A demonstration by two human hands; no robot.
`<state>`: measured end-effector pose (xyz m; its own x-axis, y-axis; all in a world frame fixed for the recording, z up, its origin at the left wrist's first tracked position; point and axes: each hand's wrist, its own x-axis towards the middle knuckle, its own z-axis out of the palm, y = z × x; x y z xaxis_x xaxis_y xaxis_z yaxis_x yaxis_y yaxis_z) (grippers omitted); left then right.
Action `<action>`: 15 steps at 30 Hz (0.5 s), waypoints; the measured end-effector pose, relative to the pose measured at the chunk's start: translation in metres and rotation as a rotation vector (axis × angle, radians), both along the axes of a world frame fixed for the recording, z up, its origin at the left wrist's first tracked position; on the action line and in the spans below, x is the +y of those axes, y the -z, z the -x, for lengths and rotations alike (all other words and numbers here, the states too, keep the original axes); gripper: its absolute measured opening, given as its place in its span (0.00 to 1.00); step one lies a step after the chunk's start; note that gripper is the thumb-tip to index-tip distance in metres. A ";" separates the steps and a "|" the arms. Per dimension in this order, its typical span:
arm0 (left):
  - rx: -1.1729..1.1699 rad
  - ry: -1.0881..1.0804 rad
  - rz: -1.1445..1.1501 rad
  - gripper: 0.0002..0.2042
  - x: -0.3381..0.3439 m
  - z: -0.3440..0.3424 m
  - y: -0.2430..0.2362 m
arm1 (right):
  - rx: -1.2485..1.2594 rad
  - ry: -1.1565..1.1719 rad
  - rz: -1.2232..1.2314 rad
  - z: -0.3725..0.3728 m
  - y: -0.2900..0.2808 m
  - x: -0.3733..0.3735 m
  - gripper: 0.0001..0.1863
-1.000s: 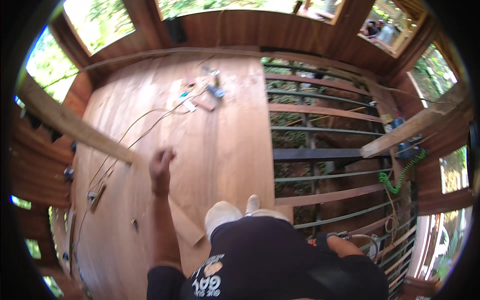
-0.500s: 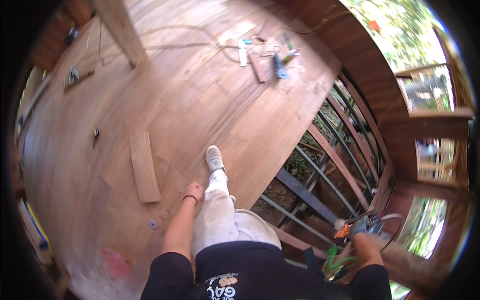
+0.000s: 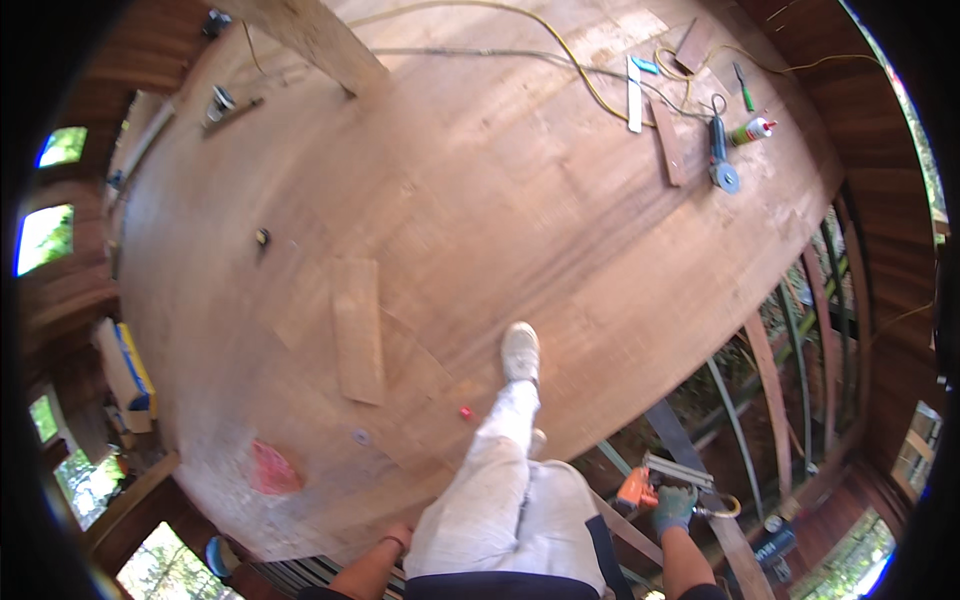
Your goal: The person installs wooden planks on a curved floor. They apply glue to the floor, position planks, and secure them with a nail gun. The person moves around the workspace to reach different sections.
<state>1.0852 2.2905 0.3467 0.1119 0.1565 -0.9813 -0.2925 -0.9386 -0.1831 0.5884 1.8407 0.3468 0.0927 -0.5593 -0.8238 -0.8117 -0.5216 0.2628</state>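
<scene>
My right hand [image 3: 675, 508], in a grey-green glove, is closed round the handle of an orange and silver nail gun [image 3: 637, 488]. The gun is held over the open floor joists [image 3: 768, 400] at my right, with a hose fitting at its rear. My bare left hand [image 3: 399, 534], with a dark band at the wrist, hangs low beside my left thigh. Its fingers are mostly hidden and blurred, and no tool shows in it. One shoe [image 3: 520, 350] is set forward on the wooden floor [image 3: 450, 230].
A loose board [image 3: 358, 330] lies ahead to my left, near a red plastic bag [image 3: 273, 468]. Far right are an angle grinder [image 3: 720, 165], a handsaw [image 3: 635, 95], a tube [image 3: 750, 132] and a yellow hose [image 3: 560, 50]. A wooden post [image 3: 310, 40] stands at the far left.
My view has swung, so the floor and tools sit farther right. The nail gun in my right hand now shows more fully. My left hand has dropped back beside my thigh.
</scene>
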 end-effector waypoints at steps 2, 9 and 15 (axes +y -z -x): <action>-0.056 0.114 0.062 0.19 -0.043 -0.027 -0.003 | -0.077 0.125 0.013 -0.006 -0.005 0.005 0.09; -0.315 0.158 0.209 0.14 -0.216 -0.090 -0.007 | -0.031 0.471 0.071 0.027 -0.038 -0.015 0.15; -0.322 0.068 0.280 0.14 -0.362 -0.033 -0.022 | -0.099 0.564 0.142 0.060 -0.035 -0.134 0.15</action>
